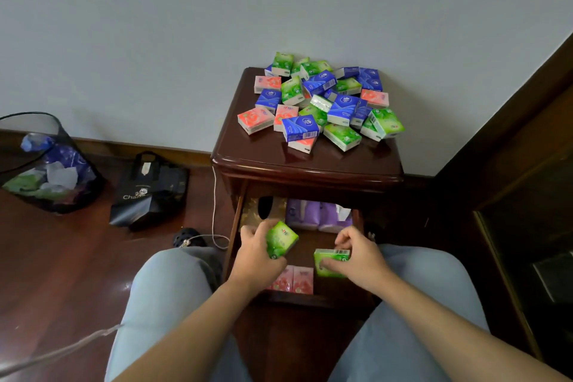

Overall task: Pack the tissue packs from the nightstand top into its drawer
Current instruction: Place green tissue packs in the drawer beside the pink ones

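- Where the floor meets the wall at far left, a mesh bin (46,164) is cut off by the frame edge, its contents a blur of wrappers.
- Beside it slumps a black bag (148,189), its lettering partly hidden.
- Left hand (257,254) holds a green pack (281,241) tilted over the open drawer (235,226), fingers clamped around it.
- Two pink packs (294,281) lie in the drawer's front, half hidden by that wrist.
- Loose packs (319,102) still crowd the nightstand (310,158) top.
- Right hand (356,254) pinches another green pack (328,262) low in the drawer, fingertips covering its far edge.
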`<state>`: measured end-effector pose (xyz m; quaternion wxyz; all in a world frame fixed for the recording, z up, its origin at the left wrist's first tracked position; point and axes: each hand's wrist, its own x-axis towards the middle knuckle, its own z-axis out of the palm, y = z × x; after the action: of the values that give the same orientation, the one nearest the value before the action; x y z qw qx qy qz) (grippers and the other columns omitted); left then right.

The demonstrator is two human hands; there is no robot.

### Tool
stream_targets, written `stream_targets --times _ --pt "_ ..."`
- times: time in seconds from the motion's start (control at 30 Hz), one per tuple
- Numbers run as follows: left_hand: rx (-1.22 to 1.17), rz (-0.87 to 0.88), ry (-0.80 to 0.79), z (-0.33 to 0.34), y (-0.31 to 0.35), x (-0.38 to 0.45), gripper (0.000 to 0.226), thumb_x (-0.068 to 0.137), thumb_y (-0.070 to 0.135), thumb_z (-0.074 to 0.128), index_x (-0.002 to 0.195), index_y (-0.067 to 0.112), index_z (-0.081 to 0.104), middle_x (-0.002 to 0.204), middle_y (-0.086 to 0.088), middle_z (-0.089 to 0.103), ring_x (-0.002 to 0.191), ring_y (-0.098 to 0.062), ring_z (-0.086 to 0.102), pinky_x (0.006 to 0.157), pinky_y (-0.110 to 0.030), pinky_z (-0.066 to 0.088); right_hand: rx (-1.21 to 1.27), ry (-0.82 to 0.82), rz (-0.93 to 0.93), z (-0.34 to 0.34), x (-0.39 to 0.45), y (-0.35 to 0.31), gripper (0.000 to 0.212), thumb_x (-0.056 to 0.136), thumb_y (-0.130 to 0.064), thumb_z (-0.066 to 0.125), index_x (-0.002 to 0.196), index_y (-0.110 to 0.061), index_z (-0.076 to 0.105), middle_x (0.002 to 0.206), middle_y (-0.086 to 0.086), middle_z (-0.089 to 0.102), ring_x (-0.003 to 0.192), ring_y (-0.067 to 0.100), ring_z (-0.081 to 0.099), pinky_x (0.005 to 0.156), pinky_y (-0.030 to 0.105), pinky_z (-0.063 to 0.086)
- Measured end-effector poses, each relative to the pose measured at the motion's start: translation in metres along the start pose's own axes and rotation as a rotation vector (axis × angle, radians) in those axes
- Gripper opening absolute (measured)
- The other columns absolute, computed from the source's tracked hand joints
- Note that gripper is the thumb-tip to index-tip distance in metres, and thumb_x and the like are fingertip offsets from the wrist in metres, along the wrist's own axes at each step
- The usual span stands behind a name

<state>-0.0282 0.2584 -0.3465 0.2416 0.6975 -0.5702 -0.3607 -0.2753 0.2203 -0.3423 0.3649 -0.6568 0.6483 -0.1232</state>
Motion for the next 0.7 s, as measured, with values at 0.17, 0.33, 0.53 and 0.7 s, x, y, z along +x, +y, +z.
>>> stream_targets --times 0.17,0.33,0.53,0.7 --pt "-0.124 -0.124 -0.106 0.009 -0.019 -0.001 0.072 0.083 0.012 0.079 0.144 0.024 0.044 0.131 -0.001 0.042 0.118 -0.02 0.054 0.102 -0.033 0.047 -0.137 -0.093 0.142 0.011 0.004 0.026 0.048 0.087 -0.037 0.082 0.129 -0.034 0.06 0.111 -0.007 0.064 0.097 0.011 0.063 0.077 0.023 0.049" --pt "-0.172 -0.097 -0.13 0.016 -0.028 -0.005 0.077 0.087 0.009 0.078 0.141 0.029 0.027 0.136 0.0 0.049 0.118 -0.011 0.057 0.088 -0.016 0.048 -0.236 -0.139 0.188 0.022 0.018 0.033 0.03 0.094 -0.033 0.074 0.118 -0.027 0.058 0.124 0.002 0.06 0.106 0.016 0.059 0.087 0.027 0.049" --pt "-0.066 -0.025 -0.137 0.017 -0.028 -0.003 0.079 0.076 0.037 0.085 0.124 0.065 0.03 0.115 0.013 0.048 0.093 -0.003 0.053 0.072 -0.019 0.042 -0.237 -0.164 0.18 0.045 0.033 0.032 0.044 0.1 -0.016 0.063 0.136 -0.035 0.047 0.129 0.002 0.053 0.118 0.025 0.058 0.096 0.035 0.05" --pt "-0.244 -0.085 -0.14 0.028 -0.037 0.01 0.057 0.078 0.025 0.089 0.121 0.039 0.054 0.106 0.0 0.066 0.093 -0.017 0.067 0.079 -0.039 0.061 -0.313 -0.279 0.257 0.064 0.046 0.039 0.037 0.101 -0.011 0.053 0.133 -0.029 0.055 0.134 0.01 0.055 0.12 0.029 0.059 0.091 0.027 0.044"
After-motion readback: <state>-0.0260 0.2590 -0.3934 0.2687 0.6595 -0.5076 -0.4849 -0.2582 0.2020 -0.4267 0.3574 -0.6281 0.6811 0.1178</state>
